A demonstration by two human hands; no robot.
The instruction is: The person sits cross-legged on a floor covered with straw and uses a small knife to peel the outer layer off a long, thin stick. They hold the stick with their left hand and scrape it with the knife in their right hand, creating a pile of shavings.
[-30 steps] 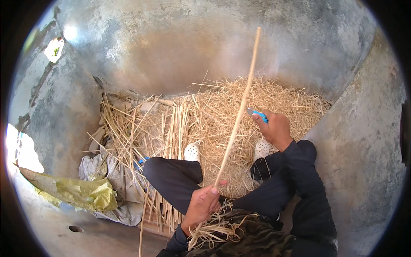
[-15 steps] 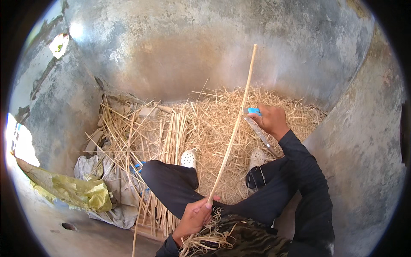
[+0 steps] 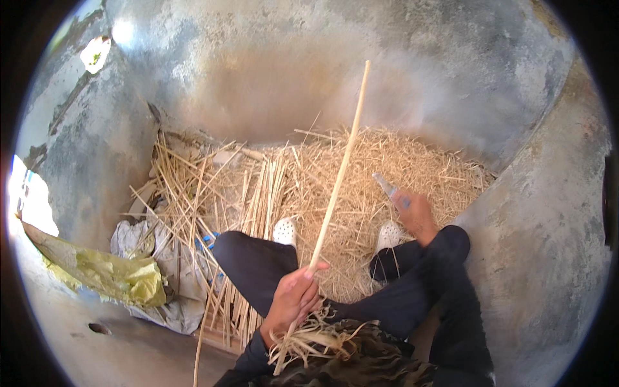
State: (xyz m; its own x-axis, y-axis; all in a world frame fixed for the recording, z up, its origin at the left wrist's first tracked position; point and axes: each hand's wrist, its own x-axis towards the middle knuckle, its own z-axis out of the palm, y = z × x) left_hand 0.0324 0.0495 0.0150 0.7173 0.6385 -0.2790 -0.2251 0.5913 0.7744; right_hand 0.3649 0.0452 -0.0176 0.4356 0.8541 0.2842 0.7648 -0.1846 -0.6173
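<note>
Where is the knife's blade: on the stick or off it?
Off it. The knife is in the right hand, and straw shows between the blade's tip and the stick.

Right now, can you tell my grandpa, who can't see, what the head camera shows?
A seated person's left hand holds a long, pale stick, while the right hand holds a blurred knife apart from it. Straw-like scraps lie ahead, with loose sticks to their left.

Two hands [image 3: 293, 300], one knife [image 3: 386, 186], two shoes [image 3: 284, 232]
</note>
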